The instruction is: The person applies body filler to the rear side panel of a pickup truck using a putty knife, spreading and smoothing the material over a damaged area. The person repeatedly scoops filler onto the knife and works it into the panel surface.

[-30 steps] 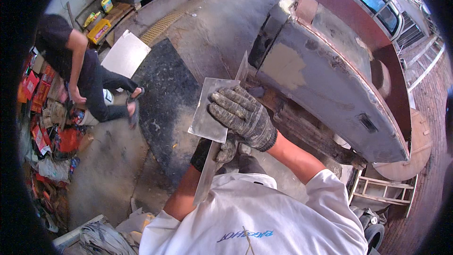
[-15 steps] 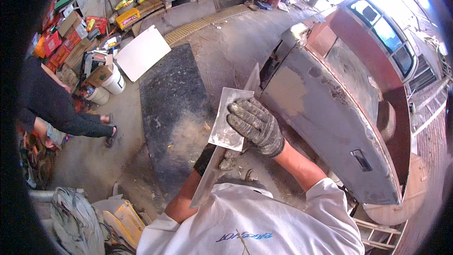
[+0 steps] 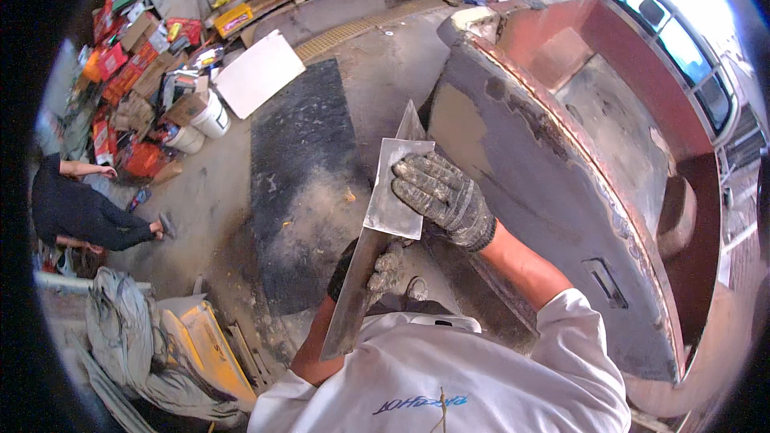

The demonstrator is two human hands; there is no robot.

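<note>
My gloved left hand (image 3: 385, 271) grips a long, narrow metal strip (image 3: 346, 305) from below, its fingers curled over one edge. The strip runs from near my shirt up to a pointed far end. Across its upper part lies a flat rectangular metal scraper (image 3: 393, 196), which hides some of the strip. My right hand (image 3: 443, 199), in a stained grey glove, holds the scraper with its fingers pressed on the face; the thumb is hidden. Right of my hands stands a grey vehicle body panel (image 3: 529, 192) with a smooth tan patch and a rectangular handle recess.
A black mat (image 3: 301, 160) lies on the floor ahead, dusty in places. At far left a person in dark clothes (image 3: 92, 208) stands near piled boxes (image 3: 132, 64) and white buckets (image 3: 211, 116). Grey cloth (image 3: 124, 329) and a yellow panel (image 3: 210, 345) lie at lower left.
My view has shifted, bringing the vehicle panel closer. The strip has turned slightly more upright, with the scraper still across it. The person at left has changed stance.
</note>
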